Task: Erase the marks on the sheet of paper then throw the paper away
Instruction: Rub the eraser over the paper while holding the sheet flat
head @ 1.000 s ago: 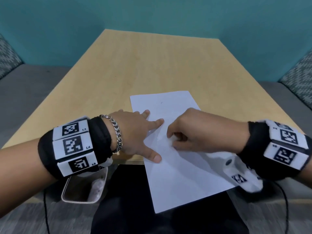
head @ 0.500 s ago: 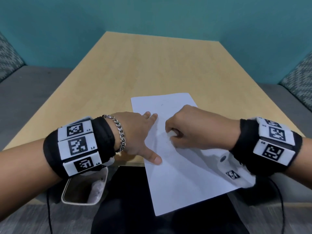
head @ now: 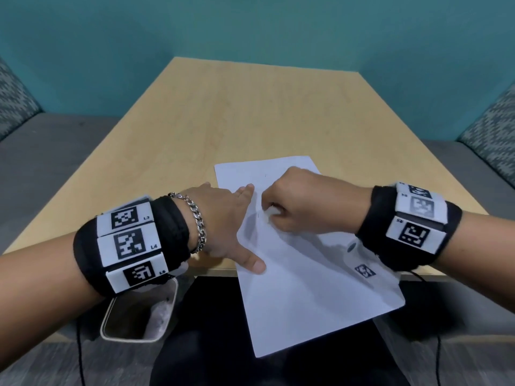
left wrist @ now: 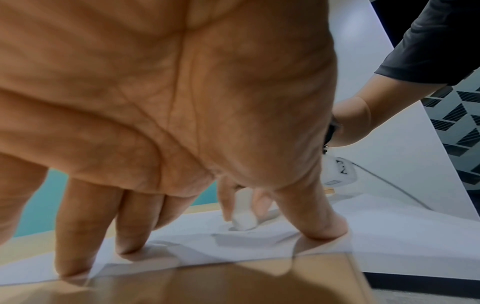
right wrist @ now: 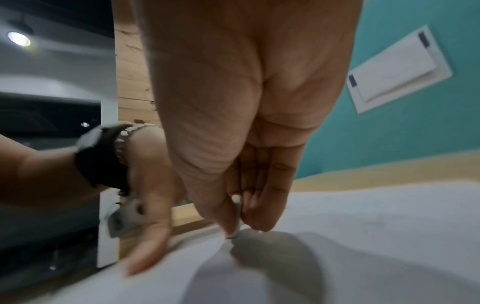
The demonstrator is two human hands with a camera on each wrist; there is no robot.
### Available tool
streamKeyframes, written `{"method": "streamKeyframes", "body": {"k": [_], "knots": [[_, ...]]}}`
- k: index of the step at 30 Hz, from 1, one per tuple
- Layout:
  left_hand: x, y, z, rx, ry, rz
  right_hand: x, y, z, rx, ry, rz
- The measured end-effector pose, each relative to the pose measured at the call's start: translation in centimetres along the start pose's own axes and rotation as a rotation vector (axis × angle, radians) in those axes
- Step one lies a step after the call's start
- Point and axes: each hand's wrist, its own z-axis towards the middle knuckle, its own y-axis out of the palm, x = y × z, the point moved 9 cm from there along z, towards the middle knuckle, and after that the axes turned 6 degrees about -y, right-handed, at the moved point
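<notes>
White paper (head: 301,277) flat on wooden worktop (head: 250,112), near front edge, lower part overhanging toward the person. Long axis running from far-left to near-right, slightly skewed against the worktop's edges. Plain sheet, lightly rippled between the hands, faint small marks near the far end; too faint to read.

Left hand (head: 223,218) spread flat, palm down, fingers (left wrist: 130,244) and thumb straight, pressing the sheet's left edge against the worktop. Chain bracelet (head: 198,218) at that wrist.

Right hand (head: 301,201) curled, thumb and fingertips pinching small white eraser (left wrist: 242,218), its lower end touching the sheet, just beside the left hand's fingers.

Grey bin (head: 139,313) below the left wrist, beside the worktop's front edge, lighter crumpled contents inside.
</notes>
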Motion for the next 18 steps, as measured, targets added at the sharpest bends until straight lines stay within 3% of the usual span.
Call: {"method": "streamKeyframes", "body": {"k": [5, 9, 18], "knots": [[0.1, -0.1, 0.0, 0.000, -0.009, -0.018, 1.3, -0.7, -1.1, -0.001, 0.002, 0.093], [0.0, -0.4, -0.2, -0.037, 0.005, -0.013, 4.9, -3.3, -3.7, 0.148, 0.118, 0.119], [0.9, -1.8, -0.1, -0.117, 0.082, 0.159, 4.9, 0.7, -8.6, 0.061, 0.250, 0.234]]}}
